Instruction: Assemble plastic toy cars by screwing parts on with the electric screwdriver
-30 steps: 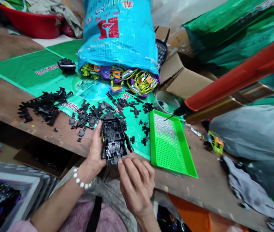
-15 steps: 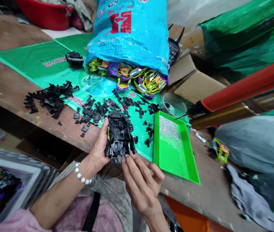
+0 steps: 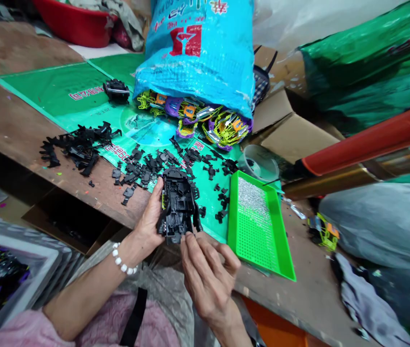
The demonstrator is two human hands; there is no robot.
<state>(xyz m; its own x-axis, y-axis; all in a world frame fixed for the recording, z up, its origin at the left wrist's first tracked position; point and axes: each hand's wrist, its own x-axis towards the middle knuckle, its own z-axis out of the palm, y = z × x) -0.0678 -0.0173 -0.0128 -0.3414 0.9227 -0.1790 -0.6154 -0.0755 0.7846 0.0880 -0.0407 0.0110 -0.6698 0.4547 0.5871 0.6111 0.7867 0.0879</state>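
"Where is our piece, and how do we hold it?"

"The black toy chassis (image 3: 178,202) is before us at the near edge of the tabletop (image 3: 13,113), hollow side facing us. Our left hand (image 3: 147,221) grasps it by its left side. Our right hand (image 3: 210,272) bends its fingertips to the lower end; whether they pinch a small part, we cannot tell."

"How far along are we?"

"Partly assembled, we judge: moulded pieces fill the hollow. Our fingers hide the lower end, so what is missing there stays unclear. Plenty of loose stock is left: small black parts (image 3: 147,168) scattered beyond the chassis, and a heap of longer black pieces (image 3: 85,144) to the left."

"What else is around us?"

"A green tray (image 3: 285,241) to the right, with silvery bits, probably screws, at its far end. Behind, a blue sack (image 3: 198,67) spills bright toy bodies (image 3: 226,130)."

"Anything in the way?"

"A red tool (image 3: 367,140) slants in from the right, its thin tip over the tray's far end."
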